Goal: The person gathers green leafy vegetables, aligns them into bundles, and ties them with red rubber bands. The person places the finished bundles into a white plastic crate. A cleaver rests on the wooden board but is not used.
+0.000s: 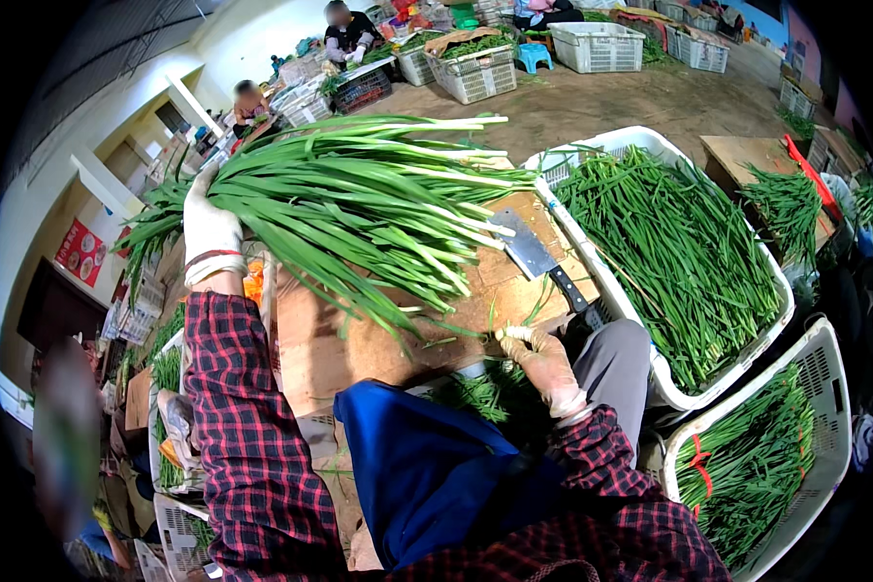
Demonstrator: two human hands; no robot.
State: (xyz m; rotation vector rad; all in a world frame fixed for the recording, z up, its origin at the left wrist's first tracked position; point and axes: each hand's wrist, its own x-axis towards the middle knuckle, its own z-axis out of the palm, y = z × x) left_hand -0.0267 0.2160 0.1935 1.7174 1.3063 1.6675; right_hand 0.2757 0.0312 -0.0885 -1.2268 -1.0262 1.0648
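Observation:
My left hand (pixel 212 218), in a white knit glove, grips a large bunch of green Chinese chives (pixel 335 196) near its leafy end. The pale stem ends fan out to the right above a wooden board (pixel 313 349). My right hand (pixel 542 364), gloved too, is low at the board's near right edge. Its fingertips pinch a thin loose chive leaf (pixel 460 329). On the board's right side lies a cleaver (pixel 525 244) with a black handle, its blade partly under the stem tips. Leaf scraps are scattered near my right hand.
To the right stands a white plastic crate (pixel 720 218) full of chives; a second crate (pixel 836 429) holds chives with red ties. A blue apron (pixel 422 465) covers my lap. Beyond are more crates (pixel 480 76), a blue stool (pixel 535 57) and people (pixel 349 36) seated at work.

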